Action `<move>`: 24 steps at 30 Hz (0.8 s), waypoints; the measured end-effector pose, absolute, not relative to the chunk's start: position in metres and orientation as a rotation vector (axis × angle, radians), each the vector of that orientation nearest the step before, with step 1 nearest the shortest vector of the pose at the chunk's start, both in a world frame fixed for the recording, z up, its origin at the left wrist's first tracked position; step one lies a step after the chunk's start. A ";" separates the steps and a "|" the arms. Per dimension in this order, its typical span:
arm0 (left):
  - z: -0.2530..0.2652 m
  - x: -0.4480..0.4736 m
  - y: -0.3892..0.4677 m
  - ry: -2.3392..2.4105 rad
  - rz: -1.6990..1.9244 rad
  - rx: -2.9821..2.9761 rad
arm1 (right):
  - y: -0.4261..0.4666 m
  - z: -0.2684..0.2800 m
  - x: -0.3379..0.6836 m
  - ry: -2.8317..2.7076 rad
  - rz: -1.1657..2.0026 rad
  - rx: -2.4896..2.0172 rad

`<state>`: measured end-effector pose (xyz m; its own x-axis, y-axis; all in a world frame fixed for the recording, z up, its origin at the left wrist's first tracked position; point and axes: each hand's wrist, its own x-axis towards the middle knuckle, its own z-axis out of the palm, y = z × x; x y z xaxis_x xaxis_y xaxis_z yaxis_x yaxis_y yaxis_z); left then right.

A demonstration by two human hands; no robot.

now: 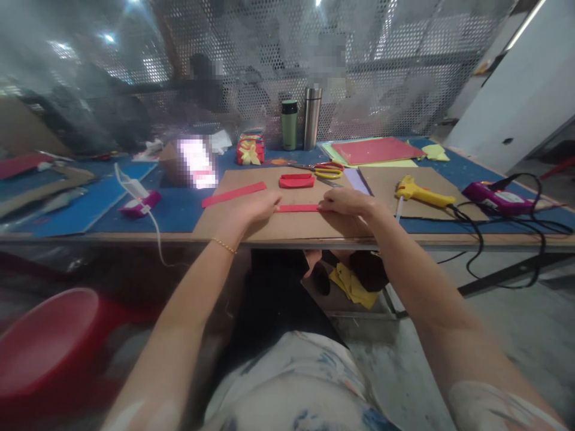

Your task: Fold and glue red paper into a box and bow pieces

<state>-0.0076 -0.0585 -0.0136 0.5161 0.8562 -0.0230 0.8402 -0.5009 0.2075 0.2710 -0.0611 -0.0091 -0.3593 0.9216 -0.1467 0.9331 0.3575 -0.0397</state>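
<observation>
A narrow red strip [298, 208] stretches between my two hands, low over the cardboard sheet [251, 224]. My left hand [260, 206] has its fingers closed on the strip's left end. At the other end, my right hand [344, 200] pinches it with thumb and fingers. Just beyond lies a small folded red piece [296, 181]. Another, wider red strip [234, 194] lies slantwise beside my left hand. Scissors with yellow and red handles [329, 171] rest behind my right hand.
A yellow hot glue gun [424, 194] lies to the right, near a purple power strip [501, 197] with black cables. At the back stand a green bottle [290, 126] and a steel flask [311, 120]. Coloured sheets [377, 149] are stacked behind. A red stool [49, 341] stands at left.
</observation>
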 end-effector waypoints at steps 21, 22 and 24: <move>-0.024 0.015 -0.083 1.315 -0.162 3.334 | -0.068 -0.004 0.268 2.469 -0.146 1.738; -0.024 0.015 -0.083 1.306 -0.169 3.336 | -0.070 -0.004 0.267 2.463 -0.135 1.741; -0.023 0.015 -0.083 1.273 -0.157 3.333 | -0.077 -0.004 0.268 2.446 -0.108 1.784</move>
<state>0.0151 -0.0832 -0.0226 0.7537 0.6535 0.0704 0.6168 -0.6662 -0.4192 0.2676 -0.0769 -0.0039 -0.3022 0.9440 -0.1322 0.9520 0.3059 0.0086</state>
